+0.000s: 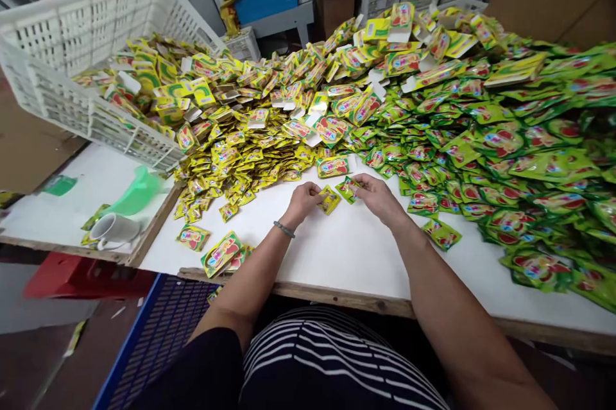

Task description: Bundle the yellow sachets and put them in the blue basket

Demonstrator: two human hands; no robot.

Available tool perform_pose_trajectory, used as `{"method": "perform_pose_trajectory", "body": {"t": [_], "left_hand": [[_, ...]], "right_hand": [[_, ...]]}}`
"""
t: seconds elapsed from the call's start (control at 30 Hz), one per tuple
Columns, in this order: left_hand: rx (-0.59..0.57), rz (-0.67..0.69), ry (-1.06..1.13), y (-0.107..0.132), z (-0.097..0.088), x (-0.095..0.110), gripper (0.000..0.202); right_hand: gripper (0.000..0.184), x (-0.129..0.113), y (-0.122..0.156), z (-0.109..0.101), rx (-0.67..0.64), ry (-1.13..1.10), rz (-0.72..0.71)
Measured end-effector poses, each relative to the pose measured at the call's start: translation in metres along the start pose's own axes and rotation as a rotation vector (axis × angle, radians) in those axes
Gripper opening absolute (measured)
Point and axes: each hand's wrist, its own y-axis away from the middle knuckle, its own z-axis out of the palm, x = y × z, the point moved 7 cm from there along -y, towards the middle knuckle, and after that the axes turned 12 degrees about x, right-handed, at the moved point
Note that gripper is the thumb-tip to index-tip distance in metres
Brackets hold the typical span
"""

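Between thumb and fingers my left hand (304,202) pinches a small yellow sachet (330,199) above the white tabletop (356,249). Close beside it, my right hand (378,197) grips a green sachet (347,189). Just beyond both hands lies a small yellow-green box (333,166) with an open white flap. Behind the left hand spreads a heap of small yellow sachets (245,160). Green sachets (433,166) are piled behind and to the right of the right hand, one loose green sachet (441,233) lying near my right forearm.
A white plastic basket (96,108) tips its cartons onto the table at left. More open cartons (346,63) top the heap. Closed-looking boxes (221,255) lie near the wooden front edge. A white mug (115,230) and green scoop (139,192) stand left, above a blue crate (158,333).
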Motion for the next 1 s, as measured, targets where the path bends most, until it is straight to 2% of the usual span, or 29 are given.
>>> {"method": "perform_pose_trajectory", "body": {"t": [0.07,0.17,0.27,0.37,0.43,0.53,0.67,0.73,0.87,1.0], "left_hand": [[0.013,-0.077,0.219,0.002,0.008,-0.004,0.04],[0.04,-0.143,0.418,0.009,0.014,-0.008,0.05],[-0.004,-0.17,0.562,0.021,0.018,-0.002,0.056],[-0.064,-0.213,0.675,0.032,0.023,0.008,0.057],[-0.052,-0.245,0.704,0.035,0.023,0.011,0.057],[-0.02,-0.255,0.722,0.033,0.023,0.012,0.063],[-0.013,-0.193,0.728,0.031,0.021,0.014,0.064],[-0.021,-0.158,0.69,0.031,0.021,0.015,0.061],[-0.079,-0.129,0.639,0.032,0.021,0.018,0.058],[-0.138,-0.136,0.615,0.027,0.021,0.021,0.051]], "right_hand": [[0.03,-0.003,0.0,-0.004,0.015,-0.005,-0.027],[0.032,-0.008,0.004,-0.001,-0.003,-0.035,-0.034],[0.033,-0.009,0.009,0.01,-0.022,-0.061,-0.009],[0.035,-0.011,0.011,0.012,0.058,-0.046,-0.032],[0.036,-0.013,0.011,0.011,0.098,-0.013,-0.062],[0.041,-0.016,0.013,0.012,0.08,-0.008,-0.066],[0.046,-0.016,0.016,0.016,0.002,-0.16,0.008],[0.044,-0.014,0.016,0.016,0.001,-0.133,0.044],[0.037,-0.015,0.016,0.008,0.089,0.102,0.017],[0.033,-0.022,0.014,0.001,0.139,0.046,-0.022]]}}
